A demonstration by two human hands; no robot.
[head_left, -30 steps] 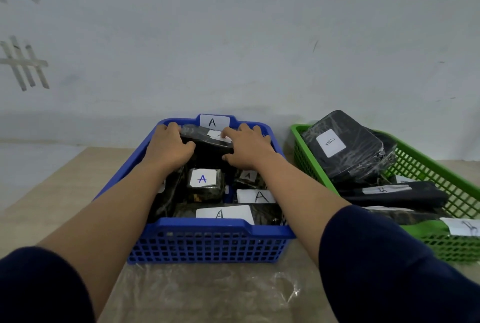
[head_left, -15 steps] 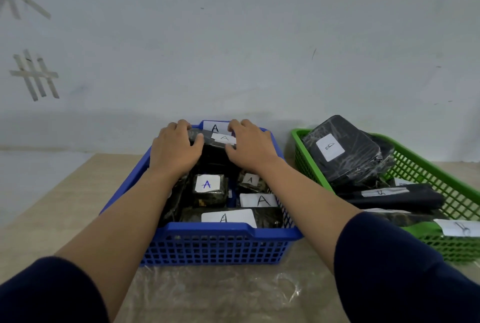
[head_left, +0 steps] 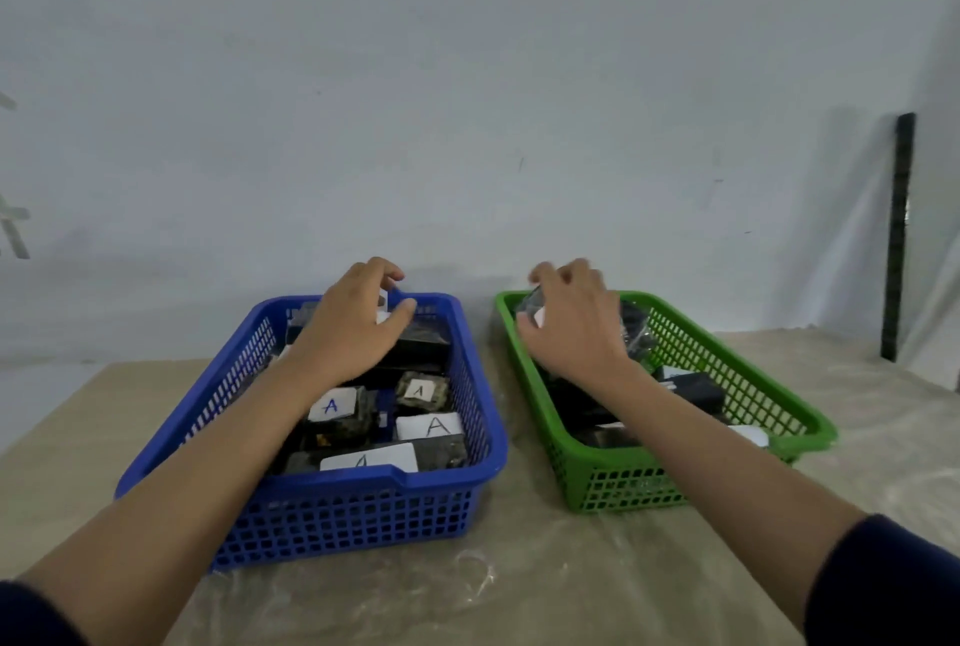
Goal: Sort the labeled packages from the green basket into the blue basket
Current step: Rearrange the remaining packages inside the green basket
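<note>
The blue basket (head_left: 363,481) stands on the left and holds several dark wrapped packages with white "A" labels (head_left: 431,424). My left hand (head_left: 353,328) lies at its far end, fingers and thumb closed on a black package (head_left: 423,341) resting on the others. The green basket (head_left: 737,359) stands on the right with more black packages. My right hand (head_left: 576,328) is over its far end, fingers curled around the top black wrapped package (head_left: 636,328), whose white label peeks out by my thumb. Most of that package is hidden under the hand.
Both baskets sit side by side on a table covered with clear plastic sheet (head_left: 415,593), close to a pale wall. A black bar (head_left: 898,229) leans upright against the wall at the far right. A narrow gap separates the baskets.
My right hand has left the blue basket and moved right onto the top package in the green basket. My left hand stays on the package at the blue basket's far end. The view shifted right.
</note>
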